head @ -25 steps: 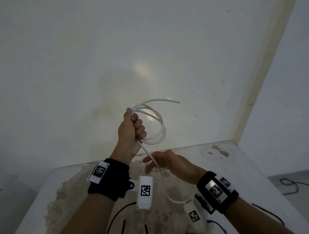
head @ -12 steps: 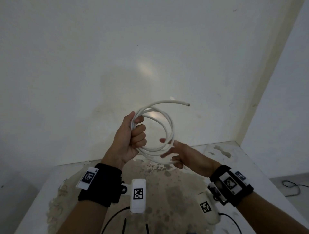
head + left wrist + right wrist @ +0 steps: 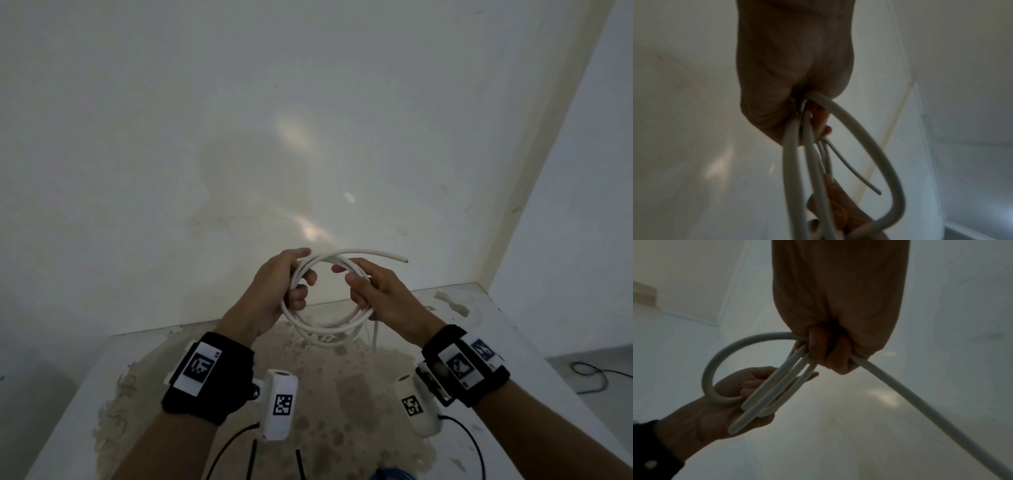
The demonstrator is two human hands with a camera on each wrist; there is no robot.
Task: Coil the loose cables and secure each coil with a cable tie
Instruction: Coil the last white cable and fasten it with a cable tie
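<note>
A white cable (image 3: 325, 325) is wound into a coil of several loops, held up in the air above the table. My left hand (image 3: 287, 284) grips the coil's left side, fingers curled round the strands (image 3: 795, 146). My right hand (image 3: 363, 287) grips the right side of the same coil (image 3: 777, 382). One cut end (image 3: 404, 259) sticks out to the right past my right hand. A short tail (image 3: 375, 334) hangs down below the coil. No cable tie is in sight.
The white table (image 3: 496, 342) has a worn brown patch (image 3: 342, 394) in its middle and meets white walls behind and to the right. A bit of blue cable (image 3: 387, 474) shows at the bottom edge. A black cable (image 3: 596, 377) lies on the floor at the right.
The right hand rose from below the coil and took hold of its right side. The hanging length has been drawn into the coil. Both hands sit lower in the view.
</note>
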